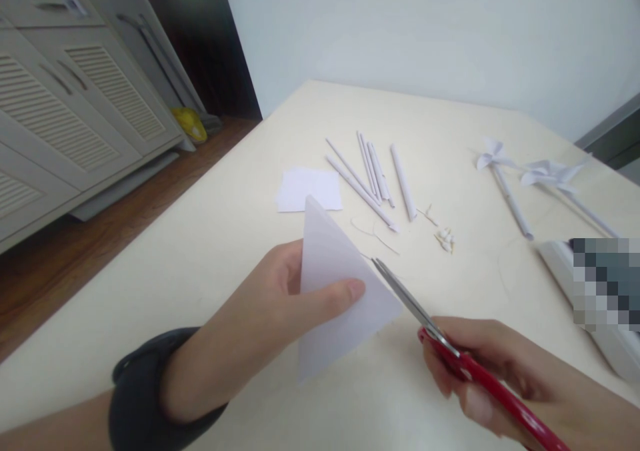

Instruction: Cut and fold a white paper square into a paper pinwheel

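Pinched between the thumb and fingers of my left hand [290,297] is a folded sheet of white paper [330,257], held up above the table in a triangular shape. My left fingers are mostly hidden behind it. My right hand [500,371] grips red-handled scissors [465,364]. Their metal blades look nearly closed and point up and left, with the tips close to the paper's right edge; I cannot tell whether they touch it. Beyond the paper lies a stack of white paper squares [300,187] on the pale table [225,264].
Several rolled paper sticks [403,181] lie behind the paper, with thin wire pieces [385,241] and a small heap of white bits [445,239] nearby. Two paper pinwheels [513,201] [550,174] rest at the right. A white, partly pixelated box-like object [565,271] stands at the right edge.
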A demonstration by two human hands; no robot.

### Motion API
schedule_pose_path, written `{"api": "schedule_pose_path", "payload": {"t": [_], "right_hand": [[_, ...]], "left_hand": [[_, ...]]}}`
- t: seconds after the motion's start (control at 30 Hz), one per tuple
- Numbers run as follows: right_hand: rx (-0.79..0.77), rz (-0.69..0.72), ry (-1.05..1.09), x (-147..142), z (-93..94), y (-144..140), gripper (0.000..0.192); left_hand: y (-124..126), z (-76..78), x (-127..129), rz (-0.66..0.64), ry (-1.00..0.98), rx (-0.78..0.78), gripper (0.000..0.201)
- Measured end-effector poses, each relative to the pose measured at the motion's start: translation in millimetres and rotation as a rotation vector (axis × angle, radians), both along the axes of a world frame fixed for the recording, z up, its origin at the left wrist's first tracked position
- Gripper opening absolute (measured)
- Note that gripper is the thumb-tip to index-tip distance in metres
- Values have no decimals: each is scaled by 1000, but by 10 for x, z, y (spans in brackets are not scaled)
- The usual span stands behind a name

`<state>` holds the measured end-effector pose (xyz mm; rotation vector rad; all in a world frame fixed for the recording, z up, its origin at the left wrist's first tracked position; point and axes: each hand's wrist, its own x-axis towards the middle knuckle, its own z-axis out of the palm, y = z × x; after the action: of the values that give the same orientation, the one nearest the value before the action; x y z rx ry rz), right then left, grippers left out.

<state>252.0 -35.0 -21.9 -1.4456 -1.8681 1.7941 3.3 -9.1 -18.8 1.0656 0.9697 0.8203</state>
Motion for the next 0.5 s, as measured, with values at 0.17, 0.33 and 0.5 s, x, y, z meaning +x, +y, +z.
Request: {"api": "schedule_pose_path", "payload": {"t": [0.17,0.33,0.5], "right_hand": [[-47,-36,171,-101,13,96,31],[153,-37,234,-84,-11,91,44],[327,-10,259,-89,-31,58,50]], "left_hand": [[-9,21,14,26,48,93,7],[-41,45,46,106,124,199,15],[-50,31,43,112,139,317,23]]}}
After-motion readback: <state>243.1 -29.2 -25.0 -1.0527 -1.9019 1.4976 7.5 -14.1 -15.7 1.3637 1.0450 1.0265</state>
